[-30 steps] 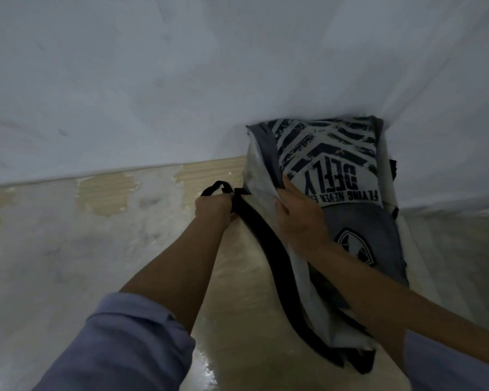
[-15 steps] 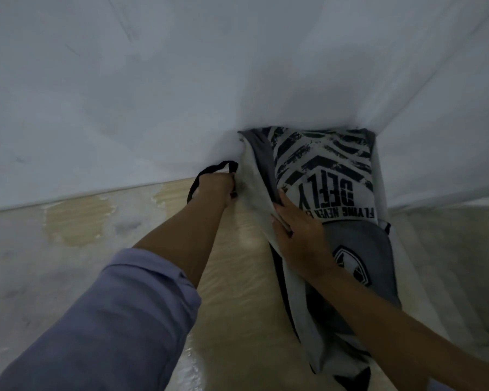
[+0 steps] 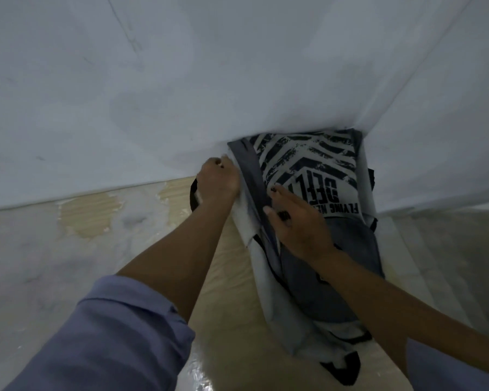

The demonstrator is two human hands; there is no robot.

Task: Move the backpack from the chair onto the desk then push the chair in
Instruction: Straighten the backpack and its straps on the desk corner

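Note:
A grey and white backpack [image 3: 316, 176] with black stripes and upside-down lettering lies on the pale wooden desk [image 3: 226, 306], its top pushed into the corner where two white walls meet. My left hand [image 3: 216, 182] is closed on the backpack's left edge beside its black strap loop [image 3: 193, 197]. My right hand [image 3: 297, 221] lies flat on the front of the backpack with its fingers spread toward the lettering. The chair is out of view.
White walls [image 3: 181, 80] close off the desk at the back and on the right. The desk surface on the left [image 3: 82, 218] shows worn, whitish patches. My blue sleeves fill the lower corners.
Both hands have pushed the backpack further back into the wall corner. My right hand has opened from gripping the edge to lying flat on the front.

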